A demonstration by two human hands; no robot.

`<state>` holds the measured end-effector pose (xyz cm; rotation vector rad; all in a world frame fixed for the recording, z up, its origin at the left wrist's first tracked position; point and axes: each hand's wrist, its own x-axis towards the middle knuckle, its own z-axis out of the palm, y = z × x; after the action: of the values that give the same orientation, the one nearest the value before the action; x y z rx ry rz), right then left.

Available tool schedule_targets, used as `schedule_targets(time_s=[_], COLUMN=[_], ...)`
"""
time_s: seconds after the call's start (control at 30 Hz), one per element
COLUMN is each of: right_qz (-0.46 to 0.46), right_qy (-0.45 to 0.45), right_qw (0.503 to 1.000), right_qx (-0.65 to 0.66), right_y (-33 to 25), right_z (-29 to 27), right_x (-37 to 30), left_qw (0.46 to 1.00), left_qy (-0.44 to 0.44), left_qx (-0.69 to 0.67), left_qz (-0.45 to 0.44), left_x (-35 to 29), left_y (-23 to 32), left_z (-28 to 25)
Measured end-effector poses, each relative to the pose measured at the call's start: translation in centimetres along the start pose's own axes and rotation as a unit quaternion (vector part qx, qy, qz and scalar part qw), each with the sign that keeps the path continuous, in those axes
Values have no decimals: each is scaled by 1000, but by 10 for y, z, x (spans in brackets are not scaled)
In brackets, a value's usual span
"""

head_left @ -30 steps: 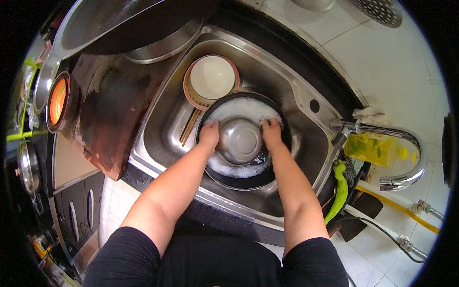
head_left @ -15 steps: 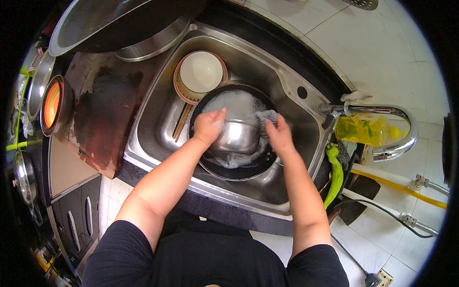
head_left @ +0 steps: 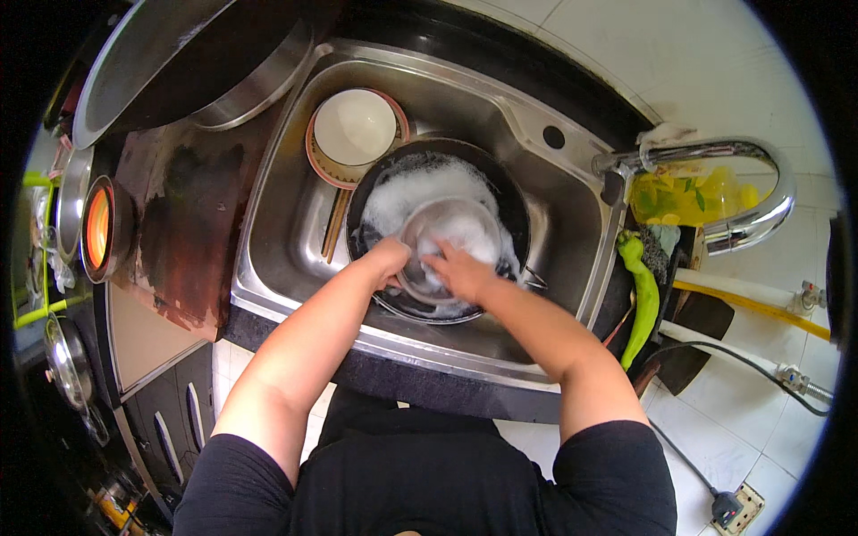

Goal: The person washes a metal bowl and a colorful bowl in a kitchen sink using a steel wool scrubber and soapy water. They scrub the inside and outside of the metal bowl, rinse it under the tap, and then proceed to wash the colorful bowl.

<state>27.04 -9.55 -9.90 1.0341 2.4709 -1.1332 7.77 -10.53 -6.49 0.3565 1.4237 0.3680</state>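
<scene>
A steel bowl (head_left: 420,284) now faces mouth up inside a dark frying pan (head_left: 517,210), with white suds in both. My left hand (head_left: 388,263) is closed on the bowl's left rim. My right hand (head_left: 458,272) reaches into the bowl, fingers bent down against its foamy inside; suds hide whatever is under them. The pan rests in a steel sink (head_left: 559,268). Behind it on the left, a white bowl (head_left: 356,127) sits on a patterned dish (head_left: 326,165), and wooden chopsticks (head_left: 336,228) lean beside the pan.
A chrome faucet (head_left: 778,192) arches at the right, near a yellow bottle (head_left: 684,196). A long green pepper (head_left: 640,308) lies along the sink's right edge. Left of the sink are a stained wooden board (head_left: 192,205), a large wok (head_left: 170,71) and an orange-lined bowl (head_left: 98,223).
The steel bowl was bottom up and is now turned mouth up. My right hand has moved from its right side, where it held a pale mesh scrubber, into the bowl.
</scene>
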Motion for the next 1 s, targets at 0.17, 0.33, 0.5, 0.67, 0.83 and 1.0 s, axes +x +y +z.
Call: schedule_targets(time_s=[0.17, 0.33, 0.5, 0.67, 0.83, 1.0], right_qz=[32, 30, -4, 71, 3, 9], right_qy=[173, 224, 19, 237, 140, 262], right_qw=[984, 968, 957, 949, 990, 944], right_qx=[-23, 110, -289, -198, -18, -201], right_y=[37, -11, -18, -16, -20, 38], right_z=[-38, 5, -64, -12, -29, -2], right_x=[37, 42, 16, 41, 31, 41], left_qw=[955, 903, 895, 936, 959, 905], left_qy=[197, 276, 261, 208, 154, 270], left_qx=[104, 132, 142, -99, -149, 124], left_qz=[194, 300, 332, 266, 184, 304], left_x=[25, 27, 18, 35, 24, 27], left_y=[-3, 1, 4, 1, 6, 9], left_z=[3, 7, 5, 18, 2, 2])
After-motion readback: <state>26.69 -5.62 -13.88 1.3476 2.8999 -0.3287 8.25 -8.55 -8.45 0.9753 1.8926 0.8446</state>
